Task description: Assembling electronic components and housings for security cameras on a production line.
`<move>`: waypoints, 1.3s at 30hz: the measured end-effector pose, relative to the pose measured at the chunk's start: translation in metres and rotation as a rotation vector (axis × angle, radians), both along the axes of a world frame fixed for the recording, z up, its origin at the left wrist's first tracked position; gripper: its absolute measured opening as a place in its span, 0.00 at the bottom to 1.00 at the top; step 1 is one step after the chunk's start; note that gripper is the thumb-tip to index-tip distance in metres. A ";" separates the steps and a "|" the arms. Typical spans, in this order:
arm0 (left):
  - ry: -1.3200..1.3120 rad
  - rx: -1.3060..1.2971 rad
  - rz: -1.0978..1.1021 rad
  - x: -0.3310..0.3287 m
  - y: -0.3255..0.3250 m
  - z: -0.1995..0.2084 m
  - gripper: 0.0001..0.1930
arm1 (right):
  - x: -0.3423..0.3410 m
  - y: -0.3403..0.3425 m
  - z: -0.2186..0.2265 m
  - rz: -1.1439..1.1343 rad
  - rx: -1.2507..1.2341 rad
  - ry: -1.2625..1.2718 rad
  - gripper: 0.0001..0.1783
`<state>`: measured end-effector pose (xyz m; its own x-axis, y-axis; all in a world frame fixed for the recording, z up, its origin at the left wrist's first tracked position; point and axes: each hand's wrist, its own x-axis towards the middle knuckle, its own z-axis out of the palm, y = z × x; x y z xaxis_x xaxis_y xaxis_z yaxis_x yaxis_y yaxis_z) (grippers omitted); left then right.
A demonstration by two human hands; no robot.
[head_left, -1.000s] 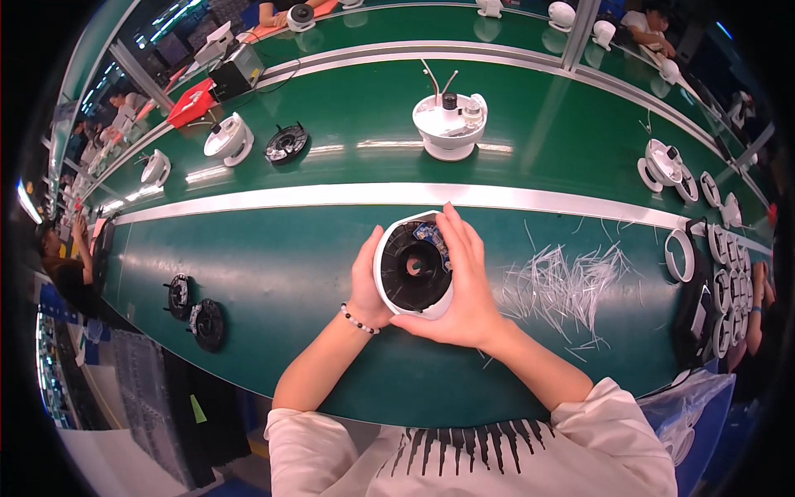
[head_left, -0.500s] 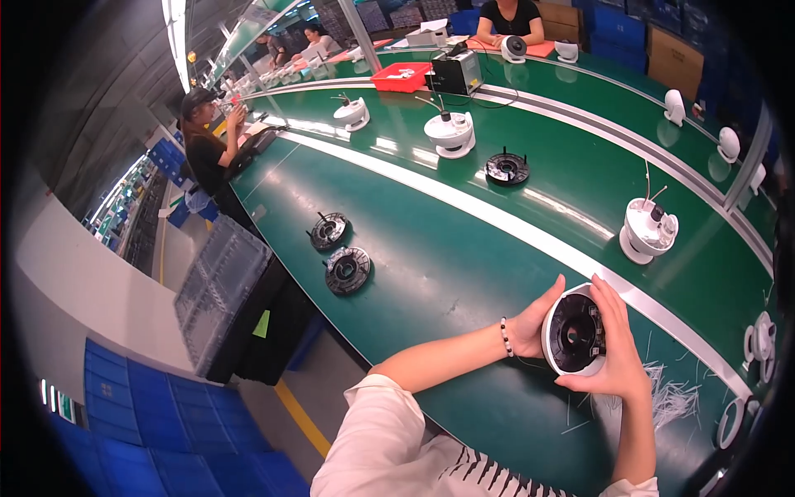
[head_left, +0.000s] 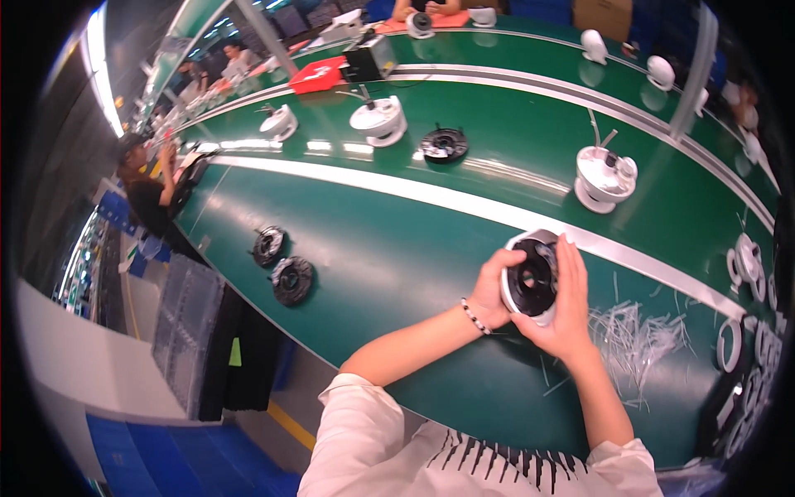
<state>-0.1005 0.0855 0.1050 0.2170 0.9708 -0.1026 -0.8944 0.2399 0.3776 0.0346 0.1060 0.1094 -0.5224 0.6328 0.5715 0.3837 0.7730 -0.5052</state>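
Observation:
Between my two hands is a round white housing (head_left: 508, 296) with a black ring-shaped part (head_left: 542, 270) inside its open face, held up above the green table. My left hand (head_left: 490, 296) grips its left side, the thumb lying over the upper edge by the black part. Along the right side my right hand (head_left: 567, 306) is pressed, fingers pointing up and thumb at the lower rim. The fingers behind the housing are hidden. To the right of my right hand lies a pile of thin clear strips (head_left: 633, 340).
Two black ring parts (head_left: 292, 280) lie on the table at left. Beyond a white rail (head_left: 422, 189), white housings with upright wires (head_left: 605, 176) and another black ring part (head_left: 444, 145) stand on the belt. White rings (head_left: 729, 345) crowd the right edge. A co-worker (head_left: 149, 186) is at far left.
The view has swung, so the scene sits farther left and higher in the picture. My left thumb has come over the housing's edge, and the housing has tilted slightly between my hands.

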 end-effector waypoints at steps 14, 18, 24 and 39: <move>0.342 -0.157 0.167 0.002 0.168 -0.038 0.17 | 0.116 -0.070 0.006 -0.317 -0.195 -0.029 0.41; 0.434 0.021 0.081 0.005 0.231 -0.061 0.17 | 0.177 -0.069 0.008 -0.511 -0.200 0.025 0.29; 0.579 -0.072 0.360 -0.012 0.240 -0.074 0.12 | 0.332 0.010 0.012 -1.117 0.307 -0.073 0.13; 1.872 0.457 1.075 -0.030 0.163 -0.023 0.16 | 0.317 0.008 0.061 -0.818 0.218 0.014 0.02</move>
<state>-0.1306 0.2485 0.0822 -0.3093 0.6325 0.7101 0.7618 -0.2822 0.5832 0.3517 0.1144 0.1708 0.0602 0.6834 0.7275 0.8593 0.3354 -0.3862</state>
